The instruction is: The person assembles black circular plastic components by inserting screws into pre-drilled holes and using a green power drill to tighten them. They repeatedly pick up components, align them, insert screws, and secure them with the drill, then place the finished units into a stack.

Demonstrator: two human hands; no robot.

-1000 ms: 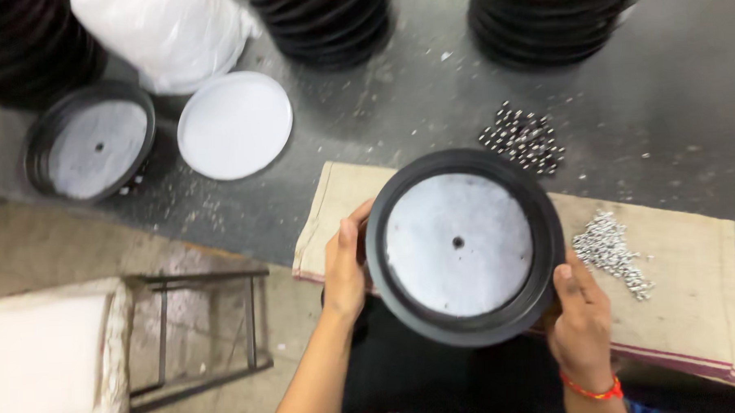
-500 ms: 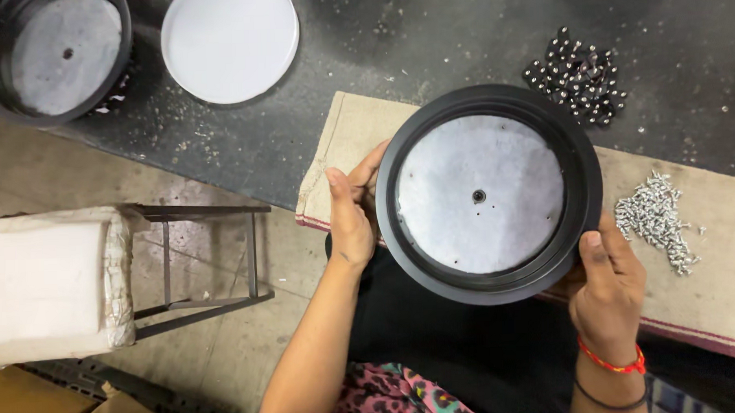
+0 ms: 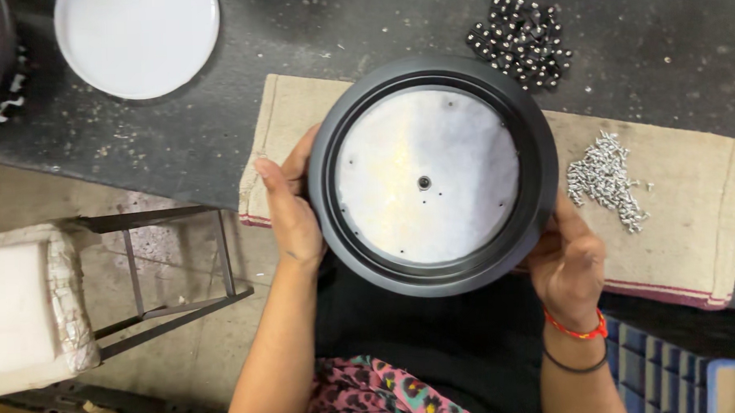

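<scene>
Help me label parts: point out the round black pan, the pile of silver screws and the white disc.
round black pan (image 3: 536, 143), head view, right rim
pile of silver screws (image 3: 607, 178), head view, pile's middle
white disc (image 3: 138, 39), head view, centre

The pan (image 3: 432, 176) sits on the cloth (image 3: 677, 212), screws (image 3: 607, 178) to its right, a plate (image 3: 138, 39) behind left.

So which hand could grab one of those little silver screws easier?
Probably the right hand: the silver screws lie just beyond it on the cloth mat. The left hand holds the round black pan's far side.
</scene>
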